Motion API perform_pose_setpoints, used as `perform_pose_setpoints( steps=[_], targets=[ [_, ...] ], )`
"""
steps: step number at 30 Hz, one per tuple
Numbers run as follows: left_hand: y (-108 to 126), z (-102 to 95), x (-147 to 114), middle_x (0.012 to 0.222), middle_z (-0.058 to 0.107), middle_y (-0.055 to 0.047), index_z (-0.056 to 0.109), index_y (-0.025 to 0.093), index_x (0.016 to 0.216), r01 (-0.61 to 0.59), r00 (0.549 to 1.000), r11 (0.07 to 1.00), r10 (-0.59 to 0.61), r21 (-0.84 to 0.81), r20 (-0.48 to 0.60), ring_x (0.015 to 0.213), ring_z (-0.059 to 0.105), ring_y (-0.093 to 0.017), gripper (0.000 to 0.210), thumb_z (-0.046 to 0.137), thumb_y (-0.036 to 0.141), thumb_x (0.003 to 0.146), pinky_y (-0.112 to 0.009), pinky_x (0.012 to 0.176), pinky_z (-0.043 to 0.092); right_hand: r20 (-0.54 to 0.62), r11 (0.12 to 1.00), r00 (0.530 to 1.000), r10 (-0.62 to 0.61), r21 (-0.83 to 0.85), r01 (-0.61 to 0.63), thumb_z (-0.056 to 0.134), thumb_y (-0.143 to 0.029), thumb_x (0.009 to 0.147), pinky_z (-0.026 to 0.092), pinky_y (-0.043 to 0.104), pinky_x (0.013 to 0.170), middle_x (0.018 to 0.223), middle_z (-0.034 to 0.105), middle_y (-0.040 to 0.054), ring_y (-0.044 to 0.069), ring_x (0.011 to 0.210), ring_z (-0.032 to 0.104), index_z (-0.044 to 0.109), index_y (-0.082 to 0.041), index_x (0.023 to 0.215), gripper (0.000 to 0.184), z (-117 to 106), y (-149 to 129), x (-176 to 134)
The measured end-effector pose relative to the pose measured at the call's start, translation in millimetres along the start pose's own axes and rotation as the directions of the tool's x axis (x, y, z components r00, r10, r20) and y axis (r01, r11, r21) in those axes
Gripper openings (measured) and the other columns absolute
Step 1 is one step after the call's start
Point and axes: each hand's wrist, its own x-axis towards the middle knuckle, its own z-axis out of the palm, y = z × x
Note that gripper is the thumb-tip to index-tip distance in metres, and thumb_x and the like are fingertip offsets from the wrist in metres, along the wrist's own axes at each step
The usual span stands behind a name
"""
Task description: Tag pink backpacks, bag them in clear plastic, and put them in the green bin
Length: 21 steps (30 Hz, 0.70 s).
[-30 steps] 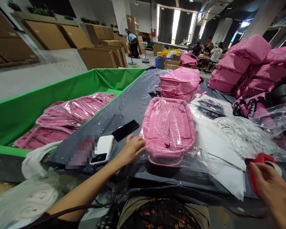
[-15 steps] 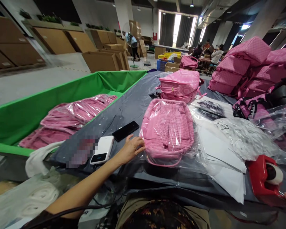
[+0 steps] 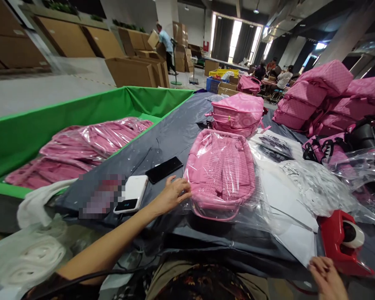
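A pink backpack (image 3: 220, 166) lies in a clear plastic bag (image 3: 259, 208) on the dark-covered table in front of me. My left hand (image 3: 174, 193) is at the bag's left edge, its thumb and fingers closing on the plastic there. At the lower right, my right hand (image 3: 326, 273) has its fingertips pinched together; whatever they hold is too small to make out. Just beyond it stands a red tape dispenser (image 3: 339, 241) with a white-cored roll. A black phone (image 3: 164, 169) and a white power bank (image 3: 132, 193) lie left of the backpack.
A green-sided bin (image 3: 90, 102) at left contains several bagged pink backpacks (image 3: 87, 139). Another pink backpack (image 3: 237, 112) stands behind the bagged one. Pink bags (image 3: 315, 91) are piled at right. White sheets (image 3: 295, 233) and loose plastic (image 3: 321, 187) lie nearby. A person (image 3: 166, 43) carries a box far back.
My right hand has come in from the right edge, moving left past the tape dispenser, fingers pinched. My left hand stays at the bag's edge. The far person has straightened up with a box.
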Motion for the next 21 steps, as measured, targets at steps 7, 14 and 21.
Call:
perform_pose_setpoints(
  steps=[7, 14, 21],
  targets=[
    [11, -8.0, 3, 0.094, 0.063, -0.002, 0.063, 0.019, 0.086, 0.007, 1.000, 1.000, -0.008, 0.026, 0.028, 0.096, 0.059, -0.022, 0.014, 0.056, 0.030, 0.093, -0.058, 0.112, 0.022, 0.688, 0.916, 0.652, -0.319, 0.048, 0.397, 0.066, -0.056, 0.088, 0.036, 0.024, 0.052, 0.063, 0.047, -0.0036, 0.011, 0.055, 0.042, 0.055, -0.022, 0.074, 0.038, 199, -121, -48],
    [15, -12.6, 9, 0.095, 0.064, -0.004, 0.065, 0.018, 0.087, 0.046, 0.994, 0.998, -0.050, 0.042, 0.101, 0.100, 0.059, -0.024, 0.009, 0.060, 0.025, 0.091, -0.056, 0.112, 0.023, 0.992, 0.276, -0.004, 0.130, -0.032, 0.961, 0.070, -0.032, 0.091, 0.026, 0.025, 0.059, 0.079, 0.066, 0.0003, 0.015, 0.070, 0.056, 0.064, -0.022, 0.091, 0.012, 354, -166, -49],
    [9, -8.6, 7, 0.095, 0.065, -0.004, 0.063, 0.018, 0.087, 0.014, 0.999, 0.999, -0.013, -0.030, 0.051, 0.099, 0.059, -0.022, 0.011, 0.057, 0.025, 0.093, -0.058, 0.113, 0.020, 0.973, 0.285, 0.231, 0.022, -0.228, 0.931, 0.072, -0.029, 0.090, 0.031, 0.024, 0.062, 0.081, 0.070, 0.0022, 0.016, 0.072, 0.061, 0.063, -0.018, 0.106, 0.021, 345, -159, -38]
  ],
)
